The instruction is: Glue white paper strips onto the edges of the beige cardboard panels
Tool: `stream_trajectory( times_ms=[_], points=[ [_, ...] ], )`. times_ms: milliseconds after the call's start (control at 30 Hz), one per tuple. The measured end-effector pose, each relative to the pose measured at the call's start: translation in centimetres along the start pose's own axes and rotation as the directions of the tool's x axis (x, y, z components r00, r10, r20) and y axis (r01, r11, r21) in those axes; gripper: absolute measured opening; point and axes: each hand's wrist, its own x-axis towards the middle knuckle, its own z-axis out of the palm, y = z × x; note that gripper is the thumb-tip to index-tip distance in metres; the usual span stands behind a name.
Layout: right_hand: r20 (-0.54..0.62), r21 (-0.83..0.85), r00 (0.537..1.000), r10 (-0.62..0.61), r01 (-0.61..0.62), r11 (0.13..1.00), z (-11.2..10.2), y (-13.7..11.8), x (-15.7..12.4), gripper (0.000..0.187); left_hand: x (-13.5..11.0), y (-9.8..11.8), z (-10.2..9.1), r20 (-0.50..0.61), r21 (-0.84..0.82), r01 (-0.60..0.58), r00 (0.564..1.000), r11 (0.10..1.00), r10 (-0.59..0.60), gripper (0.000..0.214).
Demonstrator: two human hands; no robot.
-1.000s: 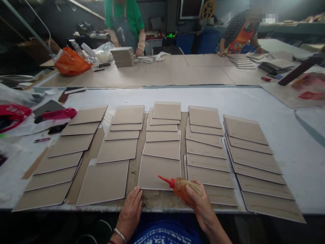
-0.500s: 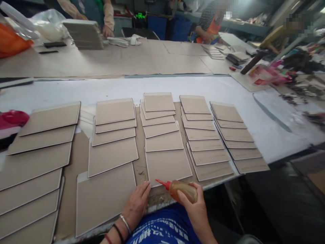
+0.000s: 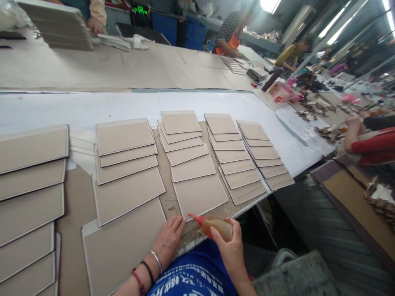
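Amber bottle [image 3: 216, 228], partly covered by right hand [image 3: 231, 248], leftmost boards [image 3: 31, 210] cropped

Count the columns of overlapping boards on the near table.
5, left to right: leftmost column, cut by the frame; second column; middle column, nearest the left hand; fourth column; rightmost column. More may lie out of frame left.

My blue garment [image 3: 197, 267] with white printed characters [image 3: 185, 282] and digits, a slim silver bangle [image 3: 157, 262] around my left wrist [image 3: 152, 262], a black band [image 3: 147, 272] beside it, then a dark red bracelet [image 3: 138, 281]
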Motion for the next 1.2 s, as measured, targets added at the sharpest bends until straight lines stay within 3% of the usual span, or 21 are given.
stream_trajectory(
  times_ms=[267, 900, 1033, 1200],
  points=[
    [-0.112, -0.037, 0.993, -0.047, 0.044, 0.998, -0.9, 0.4, 0.8, 0.045, 0.0, -0.2, -0.1, -0.030, 0.030, -0.030, 0.999, 0.999, 0.031, 0.050],
    [-0.332, -0.193, 0.930, -0.159, 0.098, 0.976, -5.5, 2.8, 7.2, 0.044, -0.2, -0.4, 0.3, -0.148, 0.093, -0.073, 0.985, 0.993, 0.086, 0.050],
    [-0.320, -0.185, 0.939, -0.129, 0.072, 0.980, -5.7, 2.7, 7.2, 0.045, 0.0, -0.4, 0.0, -0.158, 0.098, -0.084, 0.982, 0.992, 0.099, 0.051],
    [-0.213, -0.058, 0.977, -0.030, 0.018, 0.998, -4.4, 1.9, 4.8, 0.046, 0.1, -0.3, -0.2, -0.161, 0.113, -0.090, 0.981, 0.989, 0.108, 0.045]
  ],
)
